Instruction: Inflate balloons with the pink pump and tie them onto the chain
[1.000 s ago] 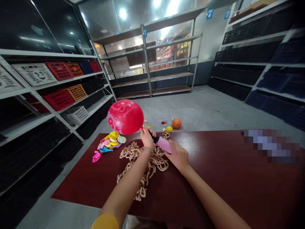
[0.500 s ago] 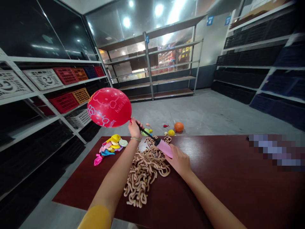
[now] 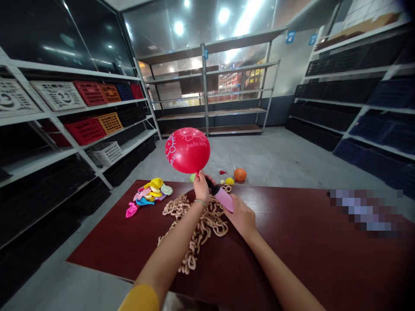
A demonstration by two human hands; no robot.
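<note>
A red inflated balloon (image 3: 188, 150) with "hello kitty" print stands above the far side of the table. My left hand (image 3: 201, 188) is closed around its neck, at the black end of a balloon pump. The pump's pink barrel (image 3: 224, 199) sits in my right hand (image 3: 243, 217), whose fingers wrap round it. Little of the black part shows between the two hands. Below my arms lies a tangled heap of beige, worm-like strands (image 3: 214, 220), partly hidden by my left forearm. To the left rests a pile of limp, colourful balloons (image 3: 152, 194).
The dark red-brown table (image 3: 292, 242) spans the front. Past its far edge, an orange balloon (image 3: 240, 174) and a yellow balloon (image 3: 229, 181) are on the floor. Shelves with crates (image 3: 86, 131) line the left; a blurred patch (image 3: 363, 211) covers something at right.
My left hand has moved right, toward my right hand, bringing the balloon along. The long black rod between the hands has shortened. My right hand stays nearly in place.
</note>
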